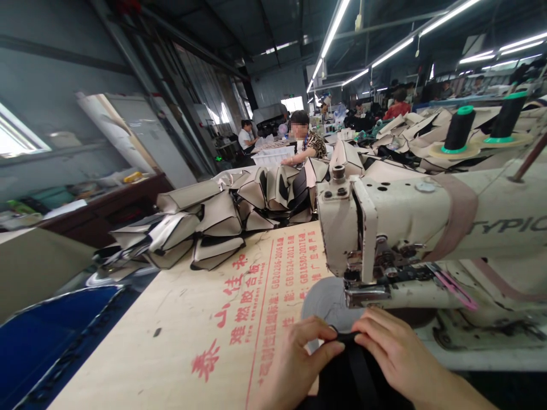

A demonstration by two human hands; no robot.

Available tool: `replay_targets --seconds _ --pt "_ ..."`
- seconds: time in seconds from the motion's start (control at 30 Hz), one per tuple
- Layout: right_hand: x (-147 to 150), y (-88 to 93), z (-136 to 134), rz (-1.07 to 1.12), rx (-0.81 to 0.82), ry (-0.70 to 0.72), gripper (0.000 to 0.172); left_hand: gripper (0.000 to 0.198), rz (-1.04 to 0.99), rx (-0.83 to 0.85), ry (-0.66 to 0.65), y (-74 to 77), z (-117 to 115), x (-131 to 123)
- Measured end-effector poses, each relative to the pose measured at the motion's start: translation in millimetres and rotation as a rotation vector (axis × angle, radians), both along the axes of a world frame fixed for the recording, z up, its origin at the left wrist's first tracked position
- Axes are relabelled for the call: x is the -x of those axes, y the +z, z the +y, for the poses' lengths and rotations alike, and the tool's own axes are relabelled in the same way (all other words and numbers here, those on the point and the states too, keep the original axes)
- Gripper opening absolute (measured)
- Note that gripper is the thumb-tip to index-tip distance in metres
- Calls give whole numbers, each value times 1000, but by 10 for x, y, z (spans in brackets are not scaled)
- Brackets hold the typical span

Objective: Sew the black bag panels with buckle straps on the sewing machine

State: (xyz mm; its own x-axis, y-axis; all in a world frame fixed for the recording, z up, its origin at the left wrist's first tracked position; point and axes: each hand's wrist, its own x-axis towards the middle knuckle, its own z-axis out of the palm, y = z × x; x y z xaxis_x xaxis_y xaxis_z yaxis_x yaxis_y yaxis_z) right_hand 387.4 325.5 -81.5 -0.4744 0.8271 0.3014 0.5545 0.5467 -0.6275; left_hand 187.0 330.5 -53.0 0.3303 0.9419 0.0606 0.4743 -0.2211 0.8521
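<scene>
My left hand (294,359) and my right hand (393,353) meet at the bottom of the view, both pinching the top edge of a black fabric piece (354,370) with a strap down its middle. The piece lies just in front of the presser foot (363,293) of a cream sewing machine (427,222). A round grey patch (325,302) shows on the table under the machine head, behind my fingers.
The plywood table (192,330) bears red printed characters. A heap of folded beige and black pieces (205,219) lies at its far edge. Black thread cones (459,128) stand behind the machine. Other people sit at work further back. A blue surface (47,336) lies at left.
</scene>
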Motion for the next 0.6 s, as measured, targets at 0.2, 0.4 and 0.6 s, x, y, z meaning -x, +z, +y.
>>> replay_targets --seconds 0.2,0.4,0.6 --pt "-3 86 53 61 78 19 14 21 174 -79 -42 55 -44 -65" --pt "-64 20 17 83 101 33 12 17 220 -104 -58 139 -41 -165" --pt "-46 39 46 55 22 26 17 17 213 -75 -54 154 3 -140"
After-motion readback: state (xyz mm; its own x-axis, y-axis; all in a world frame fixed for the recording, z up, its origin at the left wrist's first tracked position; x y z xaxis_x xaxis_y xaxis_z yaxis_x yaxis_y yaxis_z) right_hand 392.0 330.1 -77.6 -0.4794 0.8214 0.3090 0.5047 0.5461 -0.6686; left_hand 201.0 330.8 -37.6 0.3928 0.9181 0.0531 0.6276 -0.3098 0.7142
